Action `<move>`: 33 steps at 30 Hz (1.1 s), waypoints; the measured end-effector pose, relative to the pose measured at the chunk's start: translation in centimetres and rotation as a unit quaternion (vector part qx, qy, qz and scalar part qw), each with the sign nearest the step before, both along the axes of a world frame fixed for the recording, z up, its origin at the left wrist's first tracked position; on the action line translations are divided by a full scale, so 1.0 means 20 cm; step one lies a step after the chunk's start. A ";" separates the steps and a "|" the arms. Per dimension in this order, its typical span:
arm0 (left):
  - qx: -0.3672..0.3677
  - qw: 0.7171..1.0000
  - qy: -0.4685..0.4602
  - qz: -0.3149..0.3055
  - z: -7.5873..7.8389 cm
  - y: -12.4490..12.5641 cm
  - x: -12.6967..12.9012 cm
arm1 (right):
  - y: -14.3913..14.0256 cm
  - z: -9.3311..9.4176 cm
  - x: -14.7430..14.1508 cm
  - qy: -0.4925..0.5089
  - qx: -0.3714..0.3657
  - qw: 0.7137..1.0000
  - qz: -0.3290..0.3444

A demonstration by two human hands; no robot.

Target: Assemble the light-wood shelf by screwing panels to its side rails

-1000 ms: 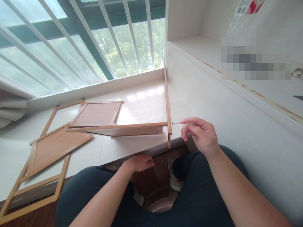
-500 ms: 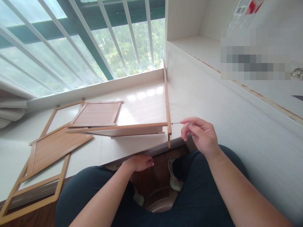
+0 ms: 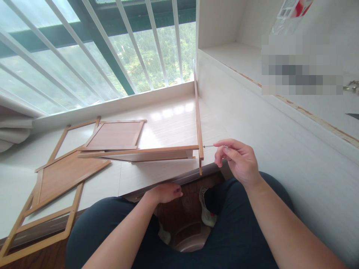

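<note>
My right hand (image 3: 238,158) pinches a thin metal hex key (image 3: 209,146) between thumb and fingers. The key's far end meets a small screw head on the outer face of an upright wooden rail (image 3: 198,123). Against the rail's other side, a framed wooden panel (image 3: 165,155) stands on edge, running off to the left. My left hand (image 3: 164,192) hangs loosely curled between my knees, below the panel and apart from it; its palm is hidden, so I cannot tell what is inside, if anything.
Another framed panel (image 3: 114,135) lies flat on the white ledge (image 3: 168,112). To the left, a wooden panel (image 3: 64,173) lies over an open wooden frame (image 3: 46,220). A white side wall (image 3: 252,119) rises at the right, and a barred window (image 3: 134,45) is behind.
</note>
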State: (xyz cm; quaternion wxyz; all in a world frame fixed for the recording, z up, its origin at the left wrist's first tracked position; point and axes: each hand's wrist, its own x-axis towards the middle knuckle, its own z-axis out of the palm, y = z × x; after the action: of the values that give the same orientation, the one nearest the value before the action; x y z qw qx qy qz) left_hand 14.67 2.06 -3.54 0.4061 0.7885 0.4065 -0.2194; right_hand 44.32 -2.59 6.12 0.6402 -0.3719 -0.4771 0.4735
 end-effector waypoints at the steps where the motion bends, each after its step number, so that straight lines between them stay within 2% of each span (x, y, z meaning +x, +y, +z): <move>1: 0.001 1.000 -0.011 0.001 0.01 0.00 0.00 | 0.00 0.00 0.00 0.001 0.000 1.000 0.000; 7: 0.008 0.994 -0.103 0.032 0.12 0.01 0.00 | 0.00 0.00 0.00 -0.002 0.005 1.000 0.007; 10: 0.019 0.983 -0.178 0.048 0.18 0.02 -0.01 | 0.00 0.00 0.00 -0.005 0.009 1.000 0.002; 14: 0.084 0.961 -0.255 0.067 0.26 0.03 -0.04 | 0.01 -0.01 0.00 -0.008 0.014 1.000 -0.002; 17: 0.138 0.944 -0.278 0.113 0.29 0.05 -0.07 | 0.01 -0.01 0.00 -0.007 0.017 1.000 -0.006; 20: 0.164 0.933 -0.275 0.163 0.27 0.08 -0.10 | 0.01 0.00 -0.01 -0.008 0.016 1.000 -0.010; 26: 0.210 0.910 -0.264 0.242 0.19 0.09 -0.09 | 0.01 0.01 -0.01 -0.006 0.019 1.000 -0.010; 33: 0.236 0.900 -0.262 0.256 0.12 0.10 -0.05 | 0.01 0.00 -0.01 0.006 0.016 1.000 -0.008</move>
State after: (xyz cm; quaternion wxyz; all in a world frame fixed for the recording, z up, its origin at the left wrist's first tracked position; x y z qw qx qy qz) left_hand 13.63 3.96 -1.09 0.3419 0.7589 0.5132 0.2094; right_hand 44.12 -2.40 6.06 0.6528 -0.3621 -0.4777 0.4633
